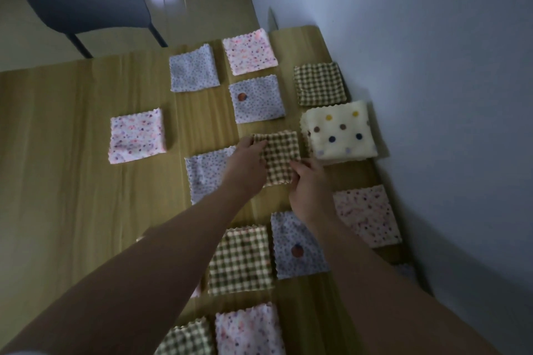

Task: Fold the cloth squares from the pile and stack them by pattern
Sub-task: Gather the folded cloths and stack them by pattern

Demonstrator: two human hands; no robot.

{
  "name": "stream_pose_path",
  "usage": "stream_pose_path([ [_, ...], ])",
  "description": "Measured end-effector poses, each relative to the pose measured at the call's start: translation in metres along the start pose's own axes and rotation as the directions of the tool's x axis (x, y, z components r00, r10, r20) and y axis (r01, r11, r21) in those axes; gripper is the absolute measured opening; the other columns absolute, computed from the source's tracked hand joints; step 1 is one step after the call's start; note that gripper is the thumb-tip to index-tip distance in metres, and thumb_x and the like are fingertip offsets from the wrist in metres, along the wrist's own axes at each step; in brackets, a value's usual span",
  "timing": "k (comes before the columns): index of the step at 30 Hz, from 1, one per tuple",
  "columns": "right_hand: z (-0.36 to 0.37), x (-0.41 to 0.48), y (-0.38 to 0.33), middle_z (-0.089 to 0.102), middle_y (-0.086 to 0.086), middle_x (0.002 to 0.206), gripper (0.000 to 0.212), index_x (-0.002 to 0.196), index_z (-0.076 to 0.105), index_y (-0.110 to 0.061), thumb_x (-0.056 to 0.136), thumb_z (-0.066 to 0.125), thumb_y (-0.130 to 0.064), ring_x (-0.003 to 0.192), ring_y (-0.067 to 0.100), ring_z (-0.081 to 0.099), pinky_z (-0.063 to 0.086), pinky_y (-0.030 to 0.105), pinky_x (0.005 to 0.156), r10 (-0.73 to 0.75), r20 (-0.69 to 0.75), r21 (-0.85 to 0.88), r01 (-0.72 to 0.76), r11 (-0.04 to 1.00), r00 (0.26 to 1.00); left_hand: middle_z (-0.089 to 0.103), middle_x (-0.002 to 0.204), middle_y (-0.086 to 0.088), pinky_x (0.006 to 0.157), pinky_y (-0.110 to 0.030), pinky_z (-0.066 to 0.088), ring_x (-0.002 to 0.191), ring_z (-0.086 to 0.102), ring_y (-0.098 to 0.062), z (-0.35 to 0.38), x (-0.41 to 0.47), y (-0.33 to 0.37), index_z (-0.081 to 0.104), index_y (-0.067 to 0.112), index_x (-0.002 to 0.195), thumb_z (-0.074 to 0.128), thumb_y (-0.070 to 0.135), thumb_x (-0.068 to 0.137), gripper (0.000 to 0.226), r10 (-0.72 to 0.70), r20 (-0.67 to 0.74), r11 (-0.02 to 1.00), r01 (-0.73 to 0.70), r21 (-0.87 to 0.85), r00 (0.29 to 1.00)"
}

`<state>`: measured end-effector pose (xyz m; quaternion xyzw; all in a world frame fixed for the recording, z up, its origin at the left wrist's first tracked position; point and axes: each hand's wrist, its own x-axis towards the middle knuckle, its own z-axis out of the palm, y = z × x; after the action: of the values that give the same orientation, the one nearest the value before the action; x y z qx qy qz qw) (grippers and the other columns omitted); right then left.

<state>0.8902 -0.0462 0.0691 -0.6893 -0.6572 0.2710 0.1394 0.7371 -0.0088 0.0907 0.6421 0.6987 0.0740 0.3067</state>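
Reaching out over the wooden table point(72, 181), the person's two bare forearms run from the near edge toward its middle. Closest to them, a small brown check square point(184, 337) and a pink floral square point(249, 328) lie side by side. Just beyond sit a larger check square point(240, 259) and a lavender dotted square point(298, 248) with a reddish round mark, its right part hidden under the right forearm. A second pink floral piece point(367, 215) lies further right, near the wall point(432, 66). Another lavender piece point(207, 173) lies flat beneath the left wrist.

At mid-table both hands hold the folded check cloth point(281, 157). The left hand point(248, 163) grips its left edge, fingers up at the far corner. The right hand point(310, 184) pinches its near right corner, thumb on top. I cannot tell whether the cloth rests on the wood or hangs just above it.

Just to its right a thick cream polka-dot stack point(341, 131) sits by the wall. Well off to the left lies a lone pink square point(137, 140). Further back come a marked lavender square point(256, 98) and a check stack point(318, 82). At the far edge are a plain lavender square point(193, 69) and a far pink square point(249, 52). Past the table stands a dark chair point(86, 0).
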Motion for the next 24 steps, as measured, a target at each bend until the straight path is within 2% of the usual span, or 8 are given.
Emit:
stream_pose_path([
  [4, 0.005, -0.002, -0.002, 0.051, 0.012, 0.135, 0.038, 0.138, 0.057, -0.021, 0.101, 0.05, -0.021, 0.116, 0.033, 0.052, 0.051, 0.045, 0.096, 0.063, -0.018, -0.117, -0.064, 0.991, 0.998, 0.027, 0.157, -0.006, 0.106, -0.042, 0.044, 0.132, 0.048, -0.03, 0.01, 0.003, -0.003, 0.039, 0.019, 0.153, 0.049, 0.019, 0.104, 0.05, -0.041, 0.022, 0.994, 0.038, 0.105, 0.999],
  [8, 0.006, 0.001, -0.014, 0.058, 0.011, 0.121, 0.028, 0.124, 0.055, -0.021, 0.096, 0.053, -0.019, 0.107, 0.033, 0.052, 0.048, 0.045, 0.089, 0.126, -0.045, -0.091, -0.13, 0.987, 0.991, 0.027, 0.152, -0.009, 0.108, -0.047, 0.043, 0.137, 0.036, -0.031, 0.013, 0.003, 0.002, 0.04, 0.021, 0.147, 0.057, 0.019, 0.099, 0.051, -0.076, 0.008, 0.981, 0.073, 0.179, 0.997],
  [11, 0.002, 0.012, -0.024, 0.059, 0.002, 0.109, 0.022, 0.108, 0.051, -0.025, 0.091, 0.057, -0.014, 0.099, 0.027, 0.057, 0.053, 0.044, 0.082, 0.261, -0.007, 0.135, -0.257, 0.957, 0.965, 0.033, 0.146, -0.013, 0.106, -0.05, 0.042, 0.132, 0.036, -0.034, 0.011, 0.003, 0.009, 0.04, 0.021, 0.144, 0.058, 0.015, 0.097, 0.051, -0.133, -0.001, 0.979, 0.131, 0.155, 0.991],
  [14, -0.002, 0.022, -0.029, 0.056, -0.004, 0.105, 0.026, 0.106, 0.053, -0.023, 0.089, 0.061, -0.005, 0.093, 0.018, 0.059, 0.051, 0.026, 0.067, 0.358, 0.063, 0.434, -0.349, 0.831, 0.931, 0.038, 0.141, -0.015, 0.106, -0.052, 0.042, 0.132, 0.036, -0.036, 0.01, 0.007, 0.009, 0.041, 0.021, 0.142, 0.058, 0.012, 0.095, 0.051, -0.171, 0.009, 0.981, 0.169, 0.093, 0.985],
  [16, -0.003, 0.024, -0.031, 0.058, -0.003, 0.109, 0.026, 0.109, 0.053, -0.022, 0.091, 0.066, -0.007, 0.092, 0.014, 0.059, 0.049, 0.023, 0.066, 0.368, 0.085, 0.484, -0.361, 0.797, 0.926, 0.038, 0.142, -0.015, 0.104, -0.052, 0.044, 0.131, 0.037, -0.035, 0.009, 0.009, 0.009, 0.04, 0.022, 0.143, 0.059, 0.012, 0.093, 0.055, -0.188, 0.016, 0.982, 0.187, 0.04, 0.982],
  [21, -0.007, 0.024, -0.035, 0.06, -0.005, 0.106, 0.024, 0.105, 0.055, -0.025, 0.092, 0.061, -0.005, 0.095, 0.02, 0.062, 0.056, 0.036, 0.076, 0.319, 0.088, 0.478, -0.321, 0.818, 0.944, 0.048, 0.132, -0.012, 0.102, -0.049, 0.045, 0.124, 0.046, -0.034, 0.004, 0.01, 0.01, 0.046, 0.024, 0.139, 0.061, 0.009, 0.086, 0.057, -0.166, -0.05, 0.985, 0.163, -0.059, 0.985],
  [23, -0.017, 0.025, -0.04, 0.062, -0.002, 0.109, 0.026, 0.106, 0.057, -0.029, 0.093, 0.058, -0.007, 0.095, 0.019, 0.062, 0.056, 0.036, 0.078, 0.243, 0.053, 0.463, -0.24, 0.853, 0.969, 0.048, 0.13, -0.009, 0.09, -0.044, 0.05, 0.113, 0.052, -0.03, -0.005, 0.009, 0.015, 0.049, 0.023, 0.136, 0.06, 0.007, 0.084, 0.055, -0.152, -0.111, 0.975, 0.131, -0.179, 0.982],
  [24, -0.023, 0.026, -0.042, 0.063, -0.002, 0.111, 0.028, 0.109, 0.059, -0.03, 0.094, 0.057, -0.007, 0.096, 0.016, 0.062, 0.055, 0.033, 0.081, 0.196, 0.031, 0.43, -0.19, 0.882, 0.98, 0.047, 0.129, -0.008, 0.081, -0.035, 0.05, 0.105, 0.052, -0.026, -0.009, 0.009, 0.017, 0.05, 0.022, 0.135, 0.06, 0.005, 0.085, 0.054, -0.14, -0.143, 0.962, 0.101, -0.254, 0.98],
])
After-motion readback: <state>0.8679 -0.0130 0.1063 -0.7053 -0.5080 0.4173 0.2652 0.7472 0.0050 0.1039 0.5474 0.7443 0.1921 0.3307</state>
